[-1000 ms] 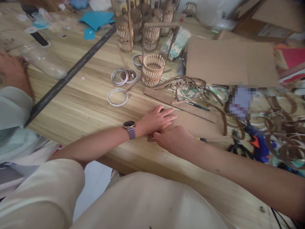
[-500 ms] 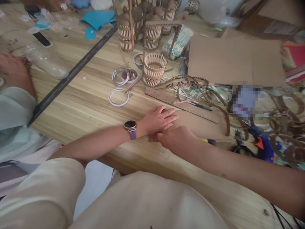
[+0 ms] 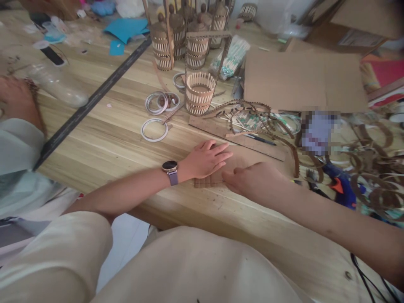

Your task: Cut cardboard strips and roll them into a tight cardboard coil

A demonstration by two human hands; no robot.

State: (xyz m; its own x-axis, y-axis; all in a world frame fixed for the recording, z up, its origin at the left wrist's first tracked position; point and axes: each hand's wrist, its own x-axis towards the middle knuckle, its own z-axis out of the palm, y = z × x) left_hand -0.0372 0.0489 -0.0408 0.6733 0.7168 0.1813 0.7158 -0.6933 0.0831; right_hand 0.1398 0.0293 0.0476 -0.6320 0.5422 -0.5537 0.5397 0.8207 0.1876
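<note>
On the wooden tabletop [image 3: 120, 147], your left hand [image 3: 210, 160] is lying flat on a cardboard sheet [image 3: 249, 155].
Its fingers are spreading apart; farther right, your right hand [image 3: 254, 177] is resting curled at the sheet's near edge; I cannot tell whether it is holding anything.

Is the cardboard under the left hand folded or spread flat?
Spread flat: the cardboard lies along the tabletop, left hand palm-down on it.

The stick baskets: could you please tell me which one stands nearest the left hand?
The open-topped basket in front is nearest the left hand; the knobbed baskets stand farther back, clustered behind it.
</note>
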